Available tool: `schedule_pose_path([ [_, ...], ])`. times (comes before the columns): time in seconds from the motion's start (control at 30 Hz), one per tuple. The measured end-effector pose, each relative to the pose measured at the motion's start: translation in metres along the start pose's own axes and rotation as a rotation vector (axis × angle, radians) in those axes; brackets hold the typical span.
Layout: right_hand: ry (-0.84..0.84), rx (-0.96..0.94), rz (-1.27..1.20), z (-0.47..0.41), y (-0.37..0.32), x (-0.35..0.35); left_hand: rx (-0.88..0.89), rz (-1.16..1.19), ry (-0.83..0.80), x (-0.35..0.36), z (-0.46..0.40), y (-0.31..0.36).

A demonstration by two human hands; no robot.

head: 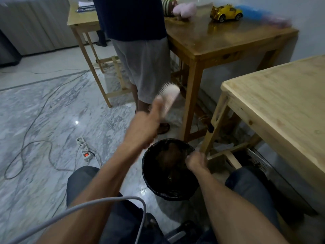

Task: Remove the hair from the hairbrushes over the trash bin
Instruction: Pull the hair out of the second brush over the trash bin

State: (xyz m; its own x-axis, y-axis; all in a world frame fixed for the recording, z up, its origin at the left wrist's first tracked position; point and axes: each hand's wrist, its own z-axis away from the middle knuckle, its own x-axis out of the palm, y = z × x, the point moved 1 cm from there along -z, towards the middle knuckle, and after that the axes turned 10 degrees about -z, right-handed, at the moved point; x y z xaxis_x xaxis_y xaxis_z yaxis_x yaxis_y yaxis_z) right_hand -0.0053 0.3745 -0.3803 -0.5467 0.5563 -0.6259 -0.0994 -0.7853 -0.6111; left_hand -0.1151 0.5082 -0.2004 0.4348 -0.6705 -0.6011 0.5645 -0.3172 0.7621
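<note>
Gripping a pale hairbrush point(169, 98) in left hand point(142, 127), right hand point(196, 161) fisted over black bin point(158, 189), marble floor point(44, 111)

No text, label, brand or number can be read on anything in view

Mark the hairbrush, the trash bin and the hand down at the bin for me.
hairbrush point(170, 98): head view, on the pale back of the brush head, above the left hand's grip.
trash bin point(146, 166): head view, on the left rim of the black liner.
right hand point(196, 162): head view, on the knuckles at the bin's right rim.
</note>
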Motion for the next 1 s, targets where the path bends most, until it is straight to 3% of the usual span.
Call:
schedule_pose_path([
  [0.07,-0.078,0.026,-0.047,0.004,0.014,0.000,0.016,0.073,0.046,-0.026,-0.012,0.018],
  [0.2,-0.241,0.004,-0.280,-0.005,-0.009,-0.001,-0.108,0.068,-0.036,-0.019,-0.024,0.017],
  [0.37,-0.462,0.061,-0.203,0.003,-0.040,-0.026,-0.169,0.053,-0.138,0.016,-0.024,-0.003],
  [0.63,-0.752,-0.263,-0.515,0.021,-0.059,-0.049,-0.202,-0.098,-0.220,0.032,-0.030,-0.012],
  [0.7,-0.704,-0.301,-0.582,0.021,-0.057,-0.045,-0.172,-0.113,-0.231,0.030,-0.031,-0.012],
  [0.8,-0.504,-0.321,-0.656,0.006,-0.045,-0.040,-0.100,-0.094,-0.197,0.027,-0.032,-0.022],
  [1.0,-0.239,-0.218,-0.460,-0.010,0.003,-0.033,-0.082,-0.083,0.041,0.006,-0.043,-0.038],
])
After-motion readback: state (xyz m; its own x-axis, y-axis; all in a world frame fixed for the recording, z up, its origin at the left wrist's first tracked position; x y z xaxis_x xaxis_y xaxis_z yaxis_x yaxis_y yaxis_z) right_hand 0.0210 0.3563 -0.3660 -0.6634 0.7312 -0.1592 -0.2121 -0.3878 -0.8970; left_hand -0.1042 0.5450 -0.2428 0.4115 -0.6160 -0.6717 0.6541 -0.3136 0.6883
